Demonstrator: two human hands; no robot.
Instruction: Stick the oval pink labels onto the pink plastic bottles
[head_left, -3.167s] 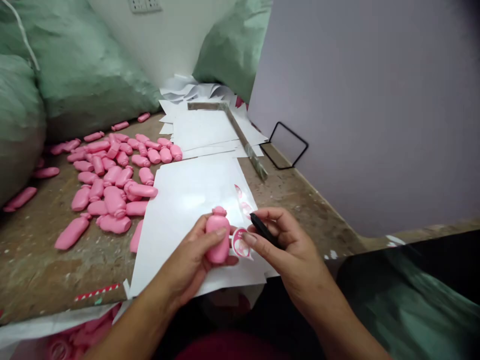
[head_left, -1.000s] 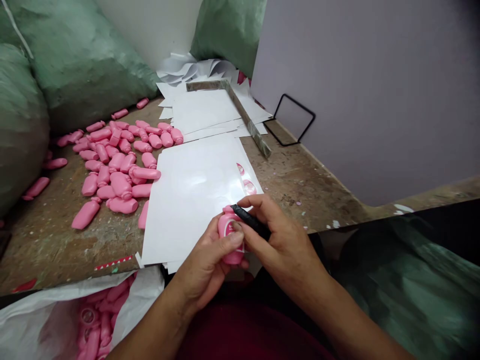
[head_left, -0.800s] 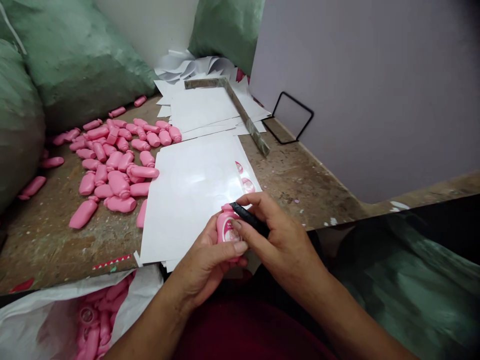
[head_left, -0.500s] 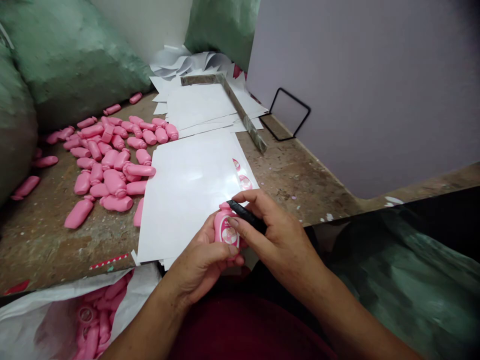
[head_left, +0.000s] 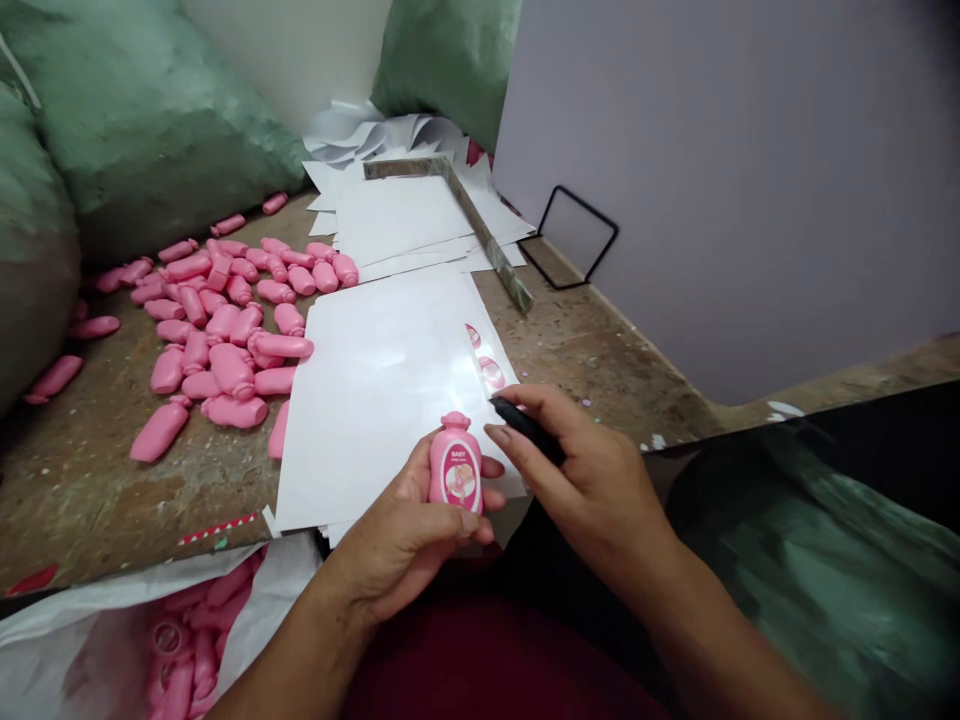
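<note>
While the left hand (head_left: pixel 409 540) cradles a pink bottle (head_left: pixel 455 463) over the near edge of the white sheets (head_left: pixel 375 370), thumb across its base and fingers behind, the right hand (head_left: pixel 600 480) grips a black pen-shaped tool (head_left: pixel 529 428), its thumb spread away from it. The oval "BABY" label (head_left: pixel 460 480) faces up and looks flat. Good work here likely means holding the bottle firmly low down, pressing the label from its middle outward, and keeping the tool's tip off the print. An open white sack (head_left: pixel 97 600) at lower left holds more pink bottles (head_left: pixel 202 650), at least one labelled; bulging green sacks (head_left: pixel 157 130) behind hide their contents.
</note>
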